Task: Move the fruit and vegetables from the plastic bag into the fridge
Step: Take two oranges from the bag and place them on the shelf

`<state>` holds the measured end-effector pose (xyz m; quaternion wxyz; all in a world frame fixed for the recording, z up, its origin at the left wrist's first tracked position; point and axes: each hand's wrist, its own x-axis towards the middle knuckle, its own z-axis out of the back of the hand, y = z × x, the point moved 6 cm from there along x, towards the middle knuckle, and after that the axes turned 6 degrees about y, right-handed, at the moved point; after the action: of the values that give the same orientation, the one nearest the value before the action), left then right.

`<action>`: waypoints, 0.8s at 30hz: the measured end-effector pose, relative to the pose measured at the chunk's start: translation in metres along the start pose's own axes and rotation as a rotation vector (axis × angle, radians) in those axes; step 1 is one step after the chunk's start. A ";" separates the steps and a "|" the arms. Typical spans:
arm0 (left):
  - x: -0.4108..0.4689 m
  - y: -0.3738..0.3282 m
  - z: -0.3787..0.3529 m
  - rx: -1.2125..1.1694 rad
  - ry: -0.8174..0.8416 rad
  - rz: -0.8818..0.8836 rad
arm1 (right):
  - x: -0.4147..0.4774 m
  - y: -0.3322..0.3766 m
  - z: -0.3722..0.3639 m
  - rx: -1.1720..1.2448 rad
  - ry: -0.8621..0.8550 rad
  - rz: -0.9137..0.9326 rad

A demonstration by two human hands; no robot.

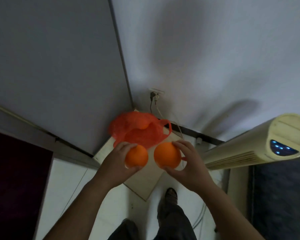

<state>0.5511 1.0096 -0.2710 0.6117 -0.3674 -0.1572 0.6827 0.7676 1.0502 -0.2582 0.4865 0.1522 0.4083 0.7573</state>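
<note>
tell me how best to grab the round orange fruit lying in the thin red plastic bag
Cup the round orange fruit across its widest part, fingers and thumb opposite, coming from above through the open top of the thin red plastic bag. It is a smooth ball, half under film.

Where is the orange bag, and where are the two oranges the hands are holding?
plastic bag [140, 136]: head view, on its crumpled middle.
left orange [137, 157]: head view, on the bare middle of its peel.
right orange [166, 155]: head view, on the middle of its peel.
</note>
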 end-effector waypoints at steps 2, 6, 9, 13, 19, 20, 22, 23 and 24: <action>-0.016 -0.024 0.021 0.000 -0.014 0.003 | -0.013 0.012 0.016 0.000 0.008 -0.015; -0.037 -0.049 0.047 -0.010 -0.078 0.032 | -0.019 0.016 0.037 0.005 0.027 -0.027; -0.051 -0.051 0.052 -0.027 -0.165 0.101 | -0.008 0.015 0.042 -0.016 0.096 0.028; -0.081 -0.050 0.047 -0.082 -0.313 0.240 | 0.017 0.028 0.033 -0.057 0.294 0.154; -0.148 -0.051 0.018 -0.142 -0.492 0.462 | 0.039 0.063 -0.005 -0.147 0.563 0.407; -0.161 -0.051 0.014 -0.136 -0.515 0.506 | 0.037 0.072 -0.014 -0.146 0.614 0.435; -0.184 -0.053 0.006 -0.132 -0.558 0.563 | 0.031 0.086 -0.030 -0.164 0.692 0.515; -0.196 -0.054 0.004 -0.129 -0.591 0.588 | 0.027 0.093 -0.037 -0.177 0.723 0.561; -0.208 -0.053 0.002 -0.127 -0.625 0.619 | 0.021 0.100 -0.045 -0.186 0.754 0.602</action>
<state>0.5845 0.8234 -0.1703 0.2780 -0.2099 -0.2590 0.9009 0.6676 1.0281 -0.2131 0.0760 -0.0654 0.4246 0.8998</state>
